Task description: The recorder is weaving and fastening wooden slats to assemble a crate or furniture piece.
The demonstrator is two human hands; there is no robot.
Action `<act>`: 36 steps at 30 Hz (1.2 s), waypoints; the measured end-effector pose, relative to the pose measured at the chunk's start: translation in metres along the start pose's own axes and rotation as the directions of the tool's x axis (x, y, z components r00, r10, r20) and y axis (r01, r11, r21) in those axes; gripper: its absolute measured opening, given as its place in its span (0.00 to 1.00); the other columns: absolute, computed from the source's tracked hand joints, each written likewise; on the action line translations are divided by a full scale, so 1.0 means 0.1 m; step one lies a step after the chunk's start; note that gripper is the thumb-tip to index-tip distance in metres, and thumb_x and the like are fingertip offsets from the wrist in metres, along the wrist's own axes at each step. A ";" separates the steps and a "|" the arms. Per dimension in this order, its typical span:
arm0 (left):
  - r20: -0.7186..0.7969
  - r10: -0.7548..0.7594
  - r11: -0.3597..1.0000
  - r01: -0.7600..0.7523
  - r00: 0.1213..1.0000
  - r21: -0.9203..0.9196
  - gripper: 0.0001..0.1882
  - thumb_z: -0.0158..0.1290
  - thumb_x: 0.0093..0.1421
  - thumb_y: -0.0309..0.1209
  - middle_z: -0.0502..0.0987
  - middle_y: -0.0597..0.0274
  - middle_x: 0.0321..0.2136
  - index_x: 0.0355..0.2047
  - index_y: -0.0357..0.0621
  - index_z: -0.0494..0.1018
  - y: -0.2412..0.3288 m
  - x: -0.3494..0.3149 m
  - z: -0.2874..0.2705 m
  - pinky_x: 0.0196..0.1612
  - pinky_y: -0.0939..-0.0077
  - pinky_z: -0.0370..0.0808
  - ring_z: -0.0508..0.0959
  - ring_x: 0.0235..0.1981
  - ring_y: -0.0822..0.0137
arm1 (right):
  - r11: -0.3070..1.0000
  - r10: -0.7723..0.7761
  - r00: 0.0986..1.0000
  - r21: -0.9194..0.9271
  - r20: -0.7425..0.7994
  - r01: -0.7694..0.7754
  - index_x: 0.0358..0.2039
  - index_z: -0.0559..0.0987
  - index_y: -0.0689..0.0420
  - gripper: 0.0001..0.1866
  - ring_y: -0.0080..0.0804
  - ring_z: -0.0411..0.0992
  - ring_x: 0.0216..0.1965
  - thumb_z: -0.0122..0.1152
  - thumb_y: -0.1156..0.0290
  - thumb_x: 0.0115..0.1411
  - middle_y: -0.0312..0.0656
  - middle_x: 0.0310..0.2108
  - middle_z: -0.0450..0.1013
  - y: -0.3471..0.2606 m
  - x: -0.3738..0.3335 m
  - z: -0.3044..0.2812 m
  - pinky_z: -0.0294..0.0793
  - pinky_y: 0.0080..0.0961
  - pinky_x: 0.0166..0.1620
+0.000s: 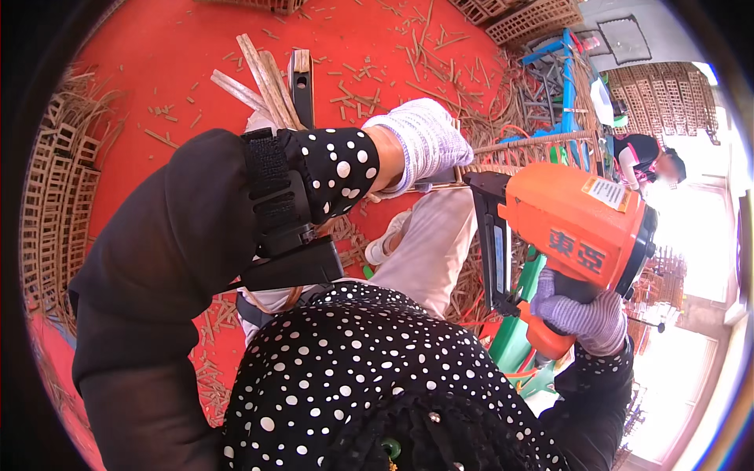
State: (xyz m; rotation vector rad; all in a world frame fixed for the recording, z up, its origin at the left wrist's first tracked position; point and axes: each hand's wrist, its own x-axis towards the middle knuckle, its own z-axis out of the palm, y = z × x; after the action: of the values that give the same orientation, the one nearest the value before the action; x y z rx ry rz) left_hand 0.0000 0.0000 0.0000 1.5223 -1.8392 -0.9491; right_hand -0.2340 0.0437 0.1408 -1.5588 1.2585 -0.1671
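My right hand (585,314), in a lavender knit glove, is wrapped round the dark handle of an orange nail gun (561,224). The gun's black nose points toward my left hand, just beside its fingers. My left hand (420,141), in a pale striped knit glove, is closed at the end of a slatted wooden frame (542,147); its fingertips are largely hidden. The frame runs off to the right from there, its near end partly covered by the gun's nose. Below my left hand is my leg in pale trousers (428,239).
Wood strips (267,82) stand upright left of my left hand. Scraps (369,90) litter the red floor (181,47). Stacked slatted frames (59,188) line the left side. A blue stand (567,86) rises behind the gun. Another person (640,157) is at the far right.
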 end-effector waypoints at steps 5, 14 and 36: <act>0.016 0.051 0.982 -0.053 0.999 0.180 0.13 0.54 0.50 0.41 0.75 0.62 0.14 0.23 0.44 0.77 0.09 -0.04 -0.09 0.22 0.77 0.72 0.74 0.14 0.69 | 1.000 -0.010 0.998 0.016 0.054 0.009 0.32 0.74 0.60 0.13 0.26 0.70 0.30 0.63 0.77 0.43 0.36 0.28 0.71 -0.02 0.01 -0.03 0.72 0.24 0.37; 0.188 -0.170 0.926 0.222 0.967 -0.305 0.09 0.50 0.53 0.36 0.75 0.62 0.14 0.26 0.46 0.77 0.27 -0.15 -0.27 0.17 0.78 0.71 0.75 0.13 0.71 | 0.931 0.037 0.998 -0.361 -0.055 -0.055 0.32 0.76 0.58 0.12 0.23 0.72 0.30 0.63 0.74 0.44 0.35 0.29 0.73 -0.23 0.06 -0.03 0.73 0.23 0.34; -0.007 0.163 0.967 -0.158 0.987 0.202 0.18 0.41 0.60 0.42 0.76 0.54 0.27 0.28 0.43 0.76 0.07 0.04 -0.11 0.37 0.70 0.71 0.75 0.31 0.57 | 0.989 -0.067 0.949 0.108 -0.307 0.105 0.24 0.73 0.66 0.12 0.30 0.69 0.15 0.57 0.69 0.44 0.42 0.14 0.69 0.60 -0.11 -0.63 0.70 0.22 0.24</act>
State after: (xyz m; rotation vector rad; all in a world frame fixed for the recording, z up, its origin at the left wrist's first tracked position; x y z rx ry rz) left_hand 0.0033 -0.0054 0.0119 1.4650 -2.0578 -0.6844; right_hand -0.3172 0.0210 0.1255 -1.5202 1.3871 -0.5488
